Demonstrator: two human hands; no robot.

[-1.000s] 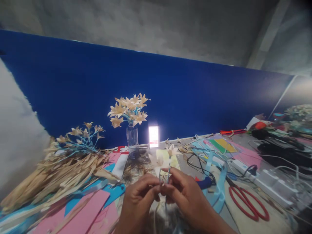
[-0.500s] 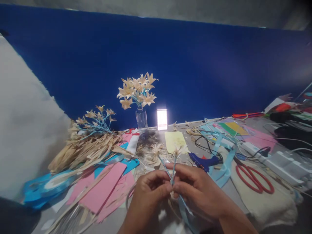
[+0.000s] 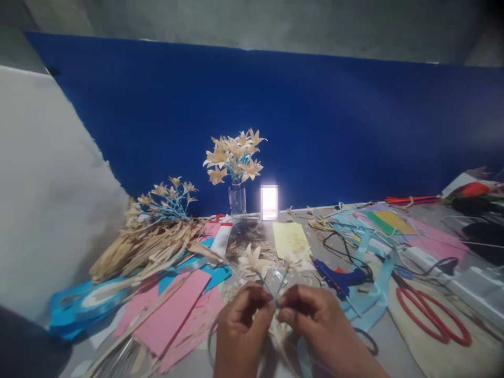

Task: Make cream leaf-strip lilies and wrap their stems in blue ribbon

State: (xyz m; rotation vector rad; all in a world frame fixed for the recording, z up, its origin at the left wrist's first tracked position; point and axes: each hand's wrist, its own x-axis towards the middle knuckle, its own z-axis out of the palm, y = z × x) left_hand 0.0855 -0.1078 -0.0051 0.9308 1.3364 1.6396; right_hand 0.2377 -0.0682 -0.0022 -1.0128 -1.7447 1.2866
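Note:
My left hand is closed in a pinch on the thin blue-wrapped stem of a pale handmade flower. Thumb and fingers of my right hand pinch the stems from the other side, just where they cross. A second pale flower tops the stem that leans right, so the two stems form a V. The exact joint is partly hidden by my fingertips. A light blue strip hangs below my right hand, largely covered by it.
A bouquet stands in a clear vase at the back. Dried husks, pink paper and a blue tape roll lie left. To the right are a blue glue gun, red-handled scissors and a power strip.
The view has tilted up and turned slightly left. My right fingers, stretched over the stems before, are now curled in a pinch. Less of the blue strip shows below my hands.

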